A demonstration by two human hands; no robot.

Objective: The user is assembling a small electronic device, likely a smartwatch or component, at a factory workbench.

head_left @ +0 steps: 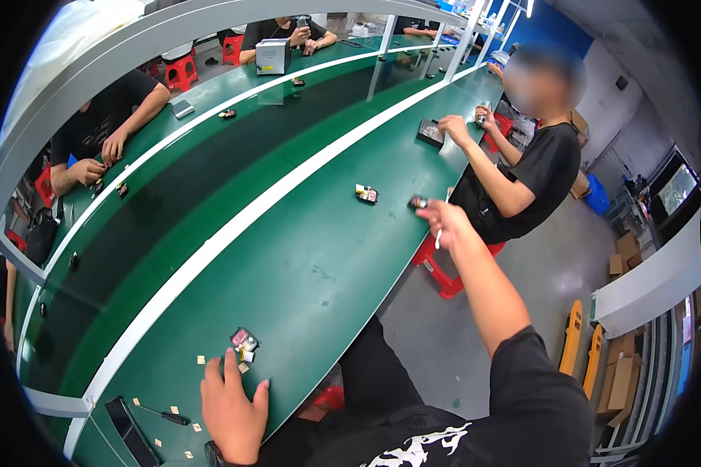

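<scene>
My right hand (453,224) reaches out over the table's right edge. Its thumb and fingertips are pinched on a small black electronic module (419,201); a short white piece (438,238) shows under the fingers, too small to name. Left of it lies a second small module (367,194) with a white and yellow part. My left hand (235,411) rests near the front of the green table (304,288), fingers spread. Just beyond its fingertips sits a small module with a pink face (243,338), with a white and yellow cylindrical part (247,356) beside it.
Small beige squares (175,409) lie around a screwdriver (174,418) and a dark phone (131,432). A dark conveyor belt (210,148) runs beyond a white rail. A co-worker (549,148) sits at the right by a black tray (431,132); others sit across.
</scene>
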